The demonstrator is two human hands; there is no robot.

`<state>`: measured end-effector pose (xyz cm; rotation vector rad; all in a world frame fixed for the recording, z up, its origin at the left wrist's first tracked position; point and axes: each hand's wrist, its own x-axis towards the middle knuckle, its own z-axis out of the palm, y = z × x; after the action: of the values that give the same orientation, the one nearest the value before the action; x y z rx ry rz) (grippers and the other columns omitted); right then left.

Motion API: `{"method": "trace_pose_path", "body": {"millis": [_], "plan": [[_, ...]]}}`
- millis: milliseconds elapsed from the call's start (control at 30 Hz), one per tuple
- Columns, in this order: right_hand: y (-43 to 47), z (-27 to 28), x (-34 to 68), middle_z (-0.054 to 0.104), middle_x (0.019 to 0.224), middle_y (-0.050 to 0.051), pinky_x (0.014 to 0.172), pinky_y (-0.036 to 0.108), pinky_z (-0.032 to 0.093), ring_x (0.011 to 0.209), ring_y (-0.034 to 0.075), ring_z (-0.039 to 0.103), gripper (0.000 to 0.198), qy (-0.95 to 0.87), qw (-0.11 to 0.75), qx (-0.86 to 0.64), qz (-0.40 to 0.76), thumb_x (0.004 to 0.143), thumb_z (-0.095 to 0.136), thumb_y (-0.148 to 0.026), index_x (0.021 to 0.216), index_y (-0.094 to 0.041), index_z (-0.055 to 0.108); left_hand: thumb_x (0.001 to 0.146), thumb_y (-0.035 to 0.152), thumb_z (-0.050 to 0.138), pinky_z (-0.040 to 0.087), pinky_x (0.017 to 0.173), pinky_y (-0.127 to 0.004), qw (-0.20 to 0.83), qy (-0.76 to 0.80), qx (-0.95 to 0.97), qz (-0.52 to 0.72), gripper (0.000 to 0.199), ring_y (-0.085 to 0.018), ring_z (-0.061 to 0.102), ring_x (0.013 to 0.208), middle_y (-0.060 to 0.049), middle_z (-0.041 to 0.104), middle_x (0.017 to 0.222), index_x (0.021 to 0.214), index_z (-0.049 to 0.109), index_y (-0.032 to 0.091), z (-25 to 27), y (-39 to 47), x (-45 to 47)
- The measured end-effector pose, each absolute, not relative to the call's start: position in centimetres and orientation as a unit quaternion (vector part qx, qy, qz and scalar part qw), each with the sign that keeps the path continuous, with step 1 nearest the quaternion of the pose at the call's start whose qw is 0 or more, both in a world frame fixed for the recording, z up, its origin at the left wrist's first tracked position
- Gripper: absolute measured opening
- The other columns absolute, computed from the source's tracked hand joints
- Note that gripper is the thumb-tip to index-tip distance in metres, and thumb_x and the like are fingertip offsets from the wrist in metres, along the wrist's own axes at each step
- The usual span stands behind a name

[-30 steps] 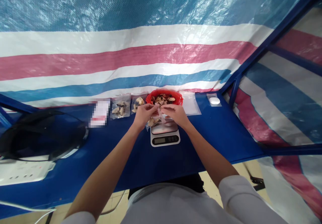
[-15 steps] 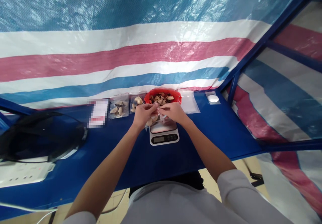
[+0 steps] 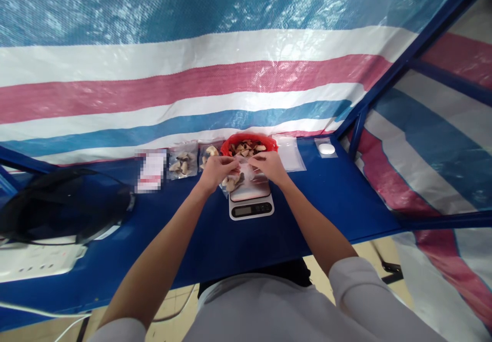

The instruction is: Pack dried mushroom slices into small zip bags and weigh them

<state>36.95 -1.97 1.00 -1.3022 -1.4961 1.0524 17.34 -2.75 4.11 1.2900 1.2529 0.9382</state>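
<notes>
Bag (image 3: 243,171), clear and crinkled — pale brown pieces (image 3: 231,182) low inside — pinched in left hand (image 3: 218,172) and right hand (image 3: 271,166).

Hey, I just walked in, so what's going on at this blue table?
A person's left hand and right hand pinch the upper part of a clear bag with brownish pieces in it, over a kitchen scale. Whether the bag rests on the scale is hard to tell. Just behind is a red basket of similar pieces. Two more filled bags lie to the left, and flat clear plastic lies to the right.
</notes>
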Motion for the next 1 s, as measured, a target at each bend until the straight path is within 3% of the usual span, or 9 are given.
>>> {"method": "trace_pose_path", "body": {"millis": [167, 400, 567, 700, 900, 1000], "plan": [[-2.2, 1.3, 37.5, 0.074, 0.069, 0.005, 0.056, 0.028, 0.062, 0.063, 0.02, 0.073, 0.02, -0.558, 0.442, -0.525, 0.466, 0.079, 0.073, -0.037, 0.078, -0.017, 0.076, 0.067, 0.042, 0.082, 0.056, 0.063, -0.029, 0.473, 0.543, 0.592, 0.362, 0.028, -0.018, 0.067, 0.058, -0.005, 0.072, 0.061, 0.062, 0.073, 0.016, 4.7, -2.7, 16.1], [-2.8, 2.0, 36.7, 0.076, 0.077, 0.003, 0.062, 0.03, 0.064, 0.072, 0.021, 0.074, 0.02, -0.642, 0.439, -0.506, 0.373, 0.083, 0.071, -0.039, 0.085, -0.021, 0.079, 0.08, 0.049, 0.069, 0.05, 0.056, -0.027, 0.378, 0.591, 0.647, 0.299, 0.034, -0.02, 0.069, 0.055, -0.006, 0.074, 0.064, 0.069, 0.072, 0.018, 6.2, -2.8, 16.9], [-3.0, 2.4, 36.4, 0.078, 0.081, 0.003, 0.072, 0.032, 0.064, 0.084, 0.024, 0.075, 0.02, -0.666, 0.44, -0.502, 0.334, 0.084, 0.071, -0.04, 0.087, -0.022, 0.08, 0.081, 0.041, 0.067, 0.048, 0.057, -0.027, 0.335, 0.593, 0.671, 0.293, 0.027, -0.019, 0.067, 0.055, -0.004, 0.071, 0.058, 0.067, 0.071, 0.018, 5.9, -2.5, 17.8], [-2.8, 2.4, 36.3, 0.078, 0.087, 0.004, 0.069, 0.031, 0.064, 0.086, 0.025, 0.075, 0.02, -0.677, 0.414, -0.497, 0.349, 0.084, 0.073, -0.039, 0.092, -0.022, 0.081, 0.081, 0.041, 0.067, 0.047, 0.06, -0.027, 0.303, 0.588, 0.687, 0.301, 0.028, -0.019, 0.066, 0.058, -0.002, 0.069, 0.056, 0.062, 0.069, 0.019, 5.6, -2.3, 17.9], [-2.0, 2.8, 36.8, 0.076, 0.088, 0.006, 0.053, 0.025, 0.063, 0.067, 0.018, 0.073, 0.021, -0.616, 0.411, -0.508, 0.439, 0.079, 0.077, -0.035, 0.091, -0.018, 0.081, 0.072, 0.028, 0.072, 0.042, 0.06, -0.028, 0.225, 0.592, 0.72, 0.284, 0.017, -0.019, 0.062, 0.062, -0.002, 0.068, 0.061, 0.059, 0.063, 0.02, 6.2, -2.3, 16.1], [-1.7, 3.2, 37.2, 0.076, 0.089, 0.006, 0.052, 0.023, 0.063, 0.066, 0.016, 0.073, 0.018, -0.592, 0.409, -0.499, 0.483, 0.075, 0.081, -0.031, 0.086, -0.017, 0.08, 0.071, 0.028, 0.073, 0.042, 0.061, -0.028, 0.213, 0.572, 0.745, 0.268, 0.014, -0.019, 0.06, 0.062, -0.003, 0.068, 0.065, 0.063, 0.064, 0.022, 6.7, -2.2, 14.9]]}}
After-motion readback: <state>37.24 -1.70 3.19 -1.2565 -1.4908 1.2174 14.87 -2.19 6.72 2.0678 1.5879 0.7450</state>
